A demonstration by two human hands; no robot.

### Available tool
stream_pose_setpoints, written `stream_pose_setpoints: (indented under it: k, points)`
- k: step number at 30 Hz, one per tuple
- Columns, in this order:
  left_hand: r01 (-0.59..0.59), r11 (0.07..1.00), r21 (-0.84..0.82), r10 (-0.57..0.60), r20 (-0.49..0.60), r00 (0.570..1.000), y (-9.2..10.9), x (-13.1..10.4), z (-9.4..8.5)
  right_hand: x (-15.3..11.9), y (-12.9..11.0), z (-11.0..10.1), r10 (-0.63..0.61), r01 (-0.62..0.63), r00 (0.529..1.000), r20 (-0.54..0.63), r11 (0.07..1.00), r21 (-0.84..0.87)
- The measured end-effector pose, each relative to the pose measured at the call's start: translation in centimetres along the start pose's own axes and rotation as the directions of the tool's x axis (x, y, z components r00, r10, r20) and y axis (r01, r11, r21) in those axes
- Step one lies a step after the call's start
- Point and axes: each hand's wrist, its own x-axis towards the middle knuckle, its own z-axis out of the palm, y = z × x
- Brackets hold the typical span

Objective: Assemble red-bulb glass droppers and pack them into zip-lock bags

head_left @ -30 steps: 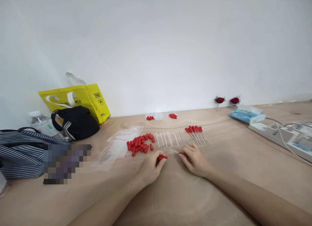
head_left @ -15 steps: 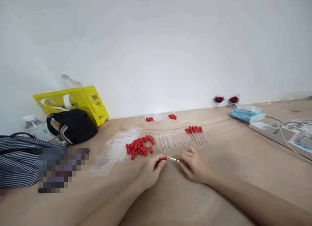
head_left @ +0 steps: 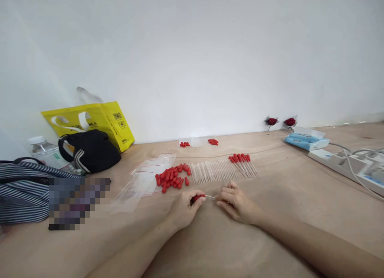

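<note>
I see the red bulb [head_left: 199, 198] just above the table [head_left: 192, 246], pinched in the left hand [head_left: 185, 208], its mouth meeting the end of a clear tube [head_left: 210, 197]. The right hand [head_left: 235, 202] grasps the tube's other end between thumb and fingers. Beyond the hands I have a row of tubes [head_left: 213, 171], with a heap of bulbs [head_left: 172, 176] to its left and capped droppers [head_left: 244, 166] to its right. Clear bags [head_left: 144, 180] lie beside the heap; a yellow bag [head_left: 120, 128] leans by the wall [head_left: 192, 62].
</note>
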Motion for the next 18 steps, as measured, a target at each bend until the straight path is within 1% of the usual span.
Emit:
stream_pose_setpoints:
  k: [3, 6, 10, 13, 18]
  points:
    - [-0.045, 0.998, 0.049, 0.045, -0.001, 0.999, 0.24, -0.09, -0.06, 0.08, 0.02, -0.30, -0.062, 0.062, 0.998, -0.005, 0.996, -0.057]
    - [-0.134, 0.985, 0.113, 0.136, -0.005, 0.991, 0.29, -0.19, -0.03, 0.12, 0.04, -0.40, -0.108, 0.105, 0.994, -0.018, 0.988, -0.115]
    - [-0.222, 0.958, 0.180, 0.227, -0.012, 0.974, 0.11, -0.28, 0.12, 0.09, 0.04, -0.18, -0.108, 0.100, 0.993, -0.049, 0.983, -0.153]
    - [-0.275, 0.941, 0.198, 0.277, 0.022, 0.961, 0.09, -0.32, 0.16, 0.08, -0.05, -0.03, -0.106, 0.095, 0.992, -0.064, 0.982, -0.161]
    - [-0.312, 0.929, 0.201, 0.304, 0.071, 0.950, 0.20, -0.40, 0.12, 0.19, -0.43, -0.04, -0.076, 0.069, 0.996, -0.046, 0.988, -0.141]
